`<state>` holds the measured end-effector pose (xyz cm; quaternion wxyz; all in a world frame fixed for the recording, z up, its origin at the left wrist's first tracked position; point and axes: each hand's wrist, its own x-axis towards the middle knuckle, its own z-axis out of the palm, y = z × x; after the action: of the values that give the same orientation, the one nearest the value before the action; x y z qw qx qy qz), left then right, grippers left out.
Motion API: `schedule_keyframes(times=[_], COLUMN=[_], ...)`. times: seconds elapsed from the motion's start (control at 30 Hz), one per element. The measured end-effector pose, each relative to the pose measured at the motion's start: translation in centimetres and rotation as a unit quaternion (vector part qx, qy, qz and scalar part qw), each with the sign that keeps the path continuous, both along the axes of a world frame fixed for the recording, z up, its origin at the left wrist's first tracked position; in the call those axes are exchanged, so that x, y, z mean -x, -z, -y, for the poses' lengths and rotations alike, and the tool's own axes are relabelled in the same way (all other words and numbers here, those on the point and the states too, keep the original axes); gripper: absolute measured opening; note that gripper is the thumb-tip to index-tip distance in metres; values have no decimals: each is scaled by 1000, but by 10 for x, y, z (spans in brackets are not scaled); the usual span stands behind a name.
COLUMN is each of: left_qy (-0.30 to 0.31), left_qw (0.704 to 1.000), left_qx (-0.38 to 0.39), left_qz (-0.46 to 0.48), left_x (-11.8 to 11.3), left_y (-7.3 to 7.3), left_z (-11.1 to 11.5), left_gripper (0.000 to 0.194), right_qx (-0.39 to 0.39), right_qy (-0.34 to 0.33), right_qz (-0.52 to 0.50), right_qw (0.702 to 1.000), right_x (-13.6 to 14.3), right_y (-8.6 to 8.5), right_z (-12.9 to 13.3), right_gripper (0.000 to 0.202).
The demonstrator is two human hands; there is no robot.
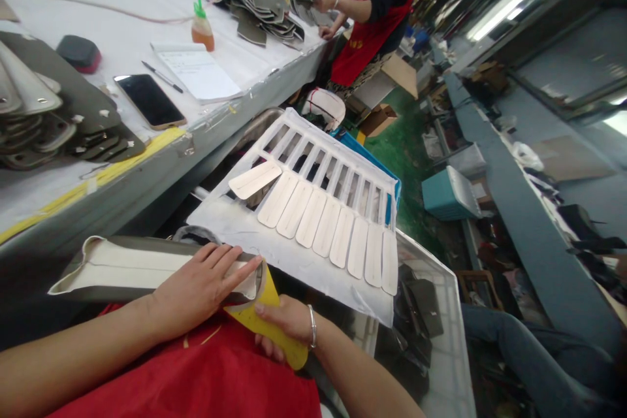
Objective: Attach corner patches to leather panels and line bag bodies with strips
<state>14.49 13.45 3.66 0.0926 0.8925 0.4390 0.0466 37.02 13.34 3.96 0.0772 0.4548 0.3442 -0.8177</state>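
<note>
Across my lap lies a dark grey bag body point(147, 290) with a long cream panel point(132, 268) facing up. My left hand point(200, 281) rests flat on its right part, fingers stretched over the panel and reaching its right end; its thumb is hidden. At that end, my right hand point(284, 323) grips a yellow rounded flap point(294, 353), thumb on top and fingers beneath. The flap touches the end of the bag body. Beyond my hands, a white slotted rack point(230, 215) carries several cream rounded strips point(296, 209) side by side, the leftmost one askew.
A white-covered table point(122, 26) at left bears a phone point(149, 101), notepad point(196, 72), pen point(161, 76), glue bottle point(202, 29) and stacked grey pieces point(259, 0). A co-worker in a red apron point(367, 32) stands at its far end. A white crate point(441, 313) is at right.
</note>
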Motion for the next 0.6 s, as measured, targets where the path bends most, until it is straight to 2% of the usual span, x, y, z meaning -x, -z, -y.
schedule_keyframes(times=[0.3, 0.43, 0.6], left_qy=[-3, -4, -4], left_qw=[1000, 1000, 999], left_qx=[-4, 3, -33], left_qz=[5, 8, 1], left_x=[2, 2, 3], left_y=[2, 0, 5], left_z=[-2, -4, -5], left_gripper=[69, 66, 68], right_qx=[4, 7, -13], right_qy=[7, 47, 129], right_qz=[9, 2, 26], right_qw=[1000, 999, 991], right_x=[4, 5, 9], right_y=[6, 11, 11], right_z=[1, 4, 8], right_gripper=[57, 54, 54])
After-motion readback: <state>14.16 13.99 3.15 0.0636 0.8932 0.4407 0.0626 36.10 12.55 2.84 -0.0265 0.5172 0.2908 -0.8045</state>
